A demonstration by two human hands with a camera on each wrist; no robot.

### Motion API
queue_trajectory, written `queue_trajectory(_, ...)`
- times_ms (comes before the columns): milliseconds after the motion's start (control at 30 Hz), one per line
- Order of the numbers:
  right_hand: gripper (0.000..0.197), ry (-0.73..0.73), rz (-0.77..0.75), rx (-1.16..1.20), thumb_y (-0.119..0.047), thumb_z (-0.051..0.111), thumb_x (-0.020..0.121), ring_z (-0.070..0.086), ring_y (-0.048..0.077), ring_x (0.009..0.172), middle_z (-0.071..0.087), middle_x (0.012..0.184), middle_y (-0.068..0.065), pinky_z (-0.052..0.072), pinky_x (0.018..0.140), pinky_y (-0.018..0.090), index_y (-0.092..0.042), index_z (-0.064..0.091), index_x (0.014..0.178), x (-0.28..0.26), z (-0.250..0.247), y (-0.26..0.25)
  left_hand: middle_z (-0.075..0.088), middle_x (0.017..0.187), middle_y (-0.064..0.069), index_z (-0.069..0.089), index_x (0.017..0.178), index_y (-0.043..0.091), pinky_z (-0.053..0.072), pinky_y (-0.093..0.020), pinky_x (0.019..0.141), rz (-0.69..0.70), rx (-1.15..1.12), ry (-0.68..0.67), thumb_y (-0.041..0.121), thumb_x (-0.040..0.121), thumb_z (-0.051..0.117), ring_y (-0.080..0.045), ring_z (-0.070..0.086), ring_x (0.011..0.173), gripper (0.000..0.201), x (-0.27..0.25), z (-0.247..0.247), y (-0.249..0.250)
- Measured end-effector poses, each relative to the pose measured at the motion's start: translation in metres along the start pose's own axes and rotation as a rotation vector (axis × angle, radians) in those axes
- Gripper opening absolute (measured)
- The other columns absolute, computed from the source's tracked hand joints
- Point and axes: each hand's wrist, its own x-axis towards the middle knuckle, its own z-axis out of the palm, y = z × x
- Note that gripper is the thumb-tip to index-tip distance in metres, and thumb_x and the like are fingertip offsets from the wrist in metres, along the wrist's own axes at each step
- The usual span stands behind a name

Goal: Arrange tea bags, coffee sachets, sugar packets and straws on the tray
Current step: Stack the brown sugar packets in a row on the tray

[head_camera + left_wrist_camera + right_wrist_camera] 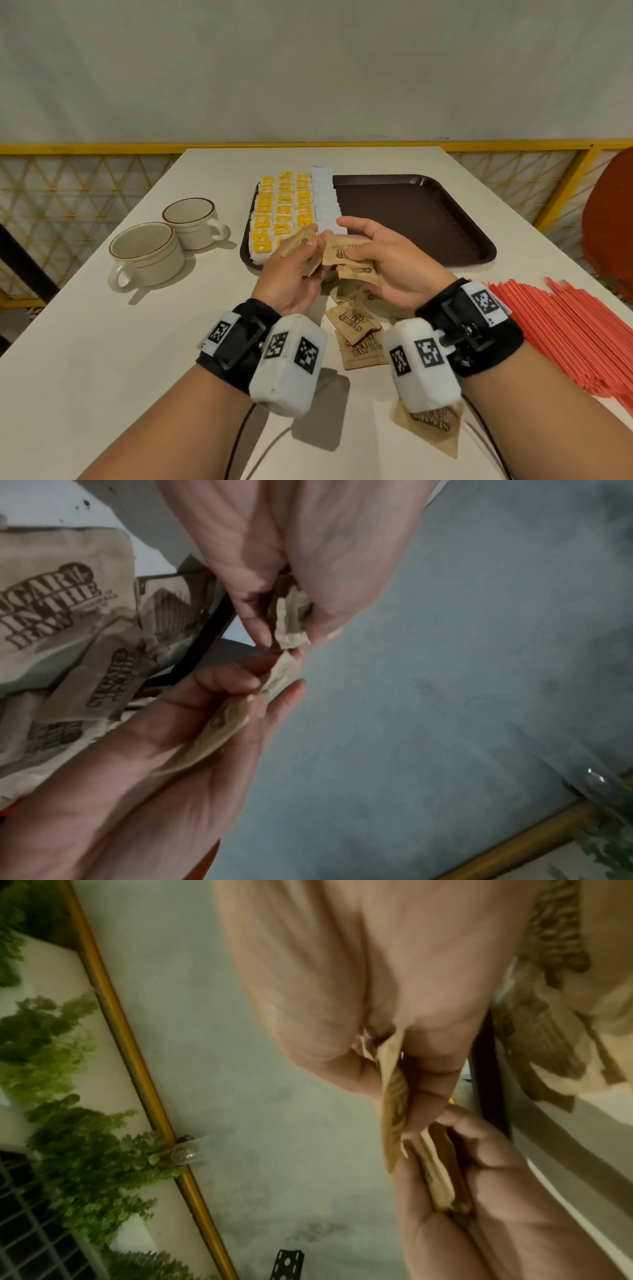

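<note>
Brown paper sugar packets (346, 255) fill both hands above the table (102, 342) in the head view: the left hand (291, 274) pinches a few, the right hand (387, 270) grips several. More lie loose below; the tray (428, 219) holds tea bags (281, 209); red straws (565, 325) lie right. Left wrist view: thumb and fingers (260, 718) clasp packets. Right wrist view: blurred, fingers (428, 1085) clamping packets.

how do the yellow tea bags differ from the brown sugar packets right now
The yellow tea bags lie in neat rows on the tray; the brown sugar packets lie scattered on the table off the tray. No tea bag is held; some sugar packets are held in the left hand and right hand. Both are small flat paper sachets.
</note>
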Motion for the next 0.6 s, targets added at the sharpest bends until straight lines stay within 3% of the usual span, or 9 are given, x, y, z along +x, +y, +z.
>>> queue_trajectory(100, 0.05, 0.014, -0.025, 0.007, 0.012, 0.047, 0.091, 0.069, 0.022, 0.075, 0.062, 0.113, 0.022, 0.058, 0.06, 0.026, -0.013, 0.044, 0.133, -0.002, -0.004, -0.003, 0.071, 0.101, -0.012, 0.052, 0.122, 0.013, 0.058, -0.035, 0.076, -0.05, -0.108, 0.049, 0.006, 0.098, 0.043, -0.027, 0.067, 0.097, 0.027, 0.003, -0.005, 0.007)
queue_trajectory(200, 0.045, 0.085, -0.06, 0.016, 0.011, 0.055, 0.087, 0.07, 0.018, 0.066, 0.066, 0.102, 0.018, 0.056, 0.054, 0.024, -0.006, 0.047, 0.128, -0.001, -0.006, -0.002, 0.067, 0.087, -0.009, 0.059, 0.107, 0.013, 0.059, -0.031, 0.06, -0.105, -0.077, 0.12, 0.019, 0.096, 0.052, -0.02, 0.067, 0.073, 0.015, 0.003, -0.007, 0.014)
queue_trajectory(267, 0.037, 0.111, -0.063, -0.025, 0.006, 0.06, 0.085, 0.069, 0.016, 0.063, 0.069, 0.094, 0.014, 0.054, 0.048, 0.022, -0.002, 0.052, 0.12, 0.0, -0.007, -0.002, 0.062, 0.084, -0.007, 0.06, 0.103, 0.012, 0.054, -0.025, 0.053, -0.194, 0.014, 0.084, 0.037, 0.091, 0.057, -0.015, 0.061, 0.06, 0.028, 0.0, -0.007, 0.016)
queue_trajectory(433, 0.012, 0.132, -0.061, -0.2, -0.011, 0.058, 0.092, 0.054, 0.008, 0.051, 0.065, 0.086, 0.008, 0.04, 0.037, 0.018, -0.009, 0.059, 0.104, 0.003, -0.01, 0.001, 0.066, 0.084, -0.005, 0.059, 0.122, 0.015, 0.048, -0.021, 0.05, -0.381, 0.198, -0.039, 0.067, 0.074, 0.058, -0.015, 0.057, 0.058, 0.071, -0.005, -0.008, 0.018)
queue_trajectory(500, 0.011, 0.119, -0.068, -0.202, -0.011, 0.052, 0.096, 0.052, 0.006, 0.047, 0.065, 0.077, 0.003, 0.035, 0.034, 0.017, -0.011, 0.059, 0.104, 0.003, -0.009, 0.001, 0.068, 0.084, -0.008, 0.062, 0.113, 0.014, 0.042, -0.022, 0.056, -0.424, 0.218, -0.043, 0.075, 0.068, 0.052, -0.016, 0.056, 0.061, 0.077, -0.006, -0.007, 0.018)
queue_trajectory(600, 0.015, 0.093, -0.086, -0.198, -0.005, 0.055, 0.093, 0.063, 0.008, 0.056, 0.071, 0.08, 0.003, 0.045, 0.042, 0.018, -0.006, 0.059, 0.107, 0.001, -0.008, 0.0, 0.07, 0.084, -0.01, 0.066, 0.101, 0.015, 0.04, -0.019, 0.054, -0.466, 0.225, -0.027, 0.087, 0.068, 0.036, -0.017, 0.056, 0.054, 0.084, -0.006, -0.007, 0.019)
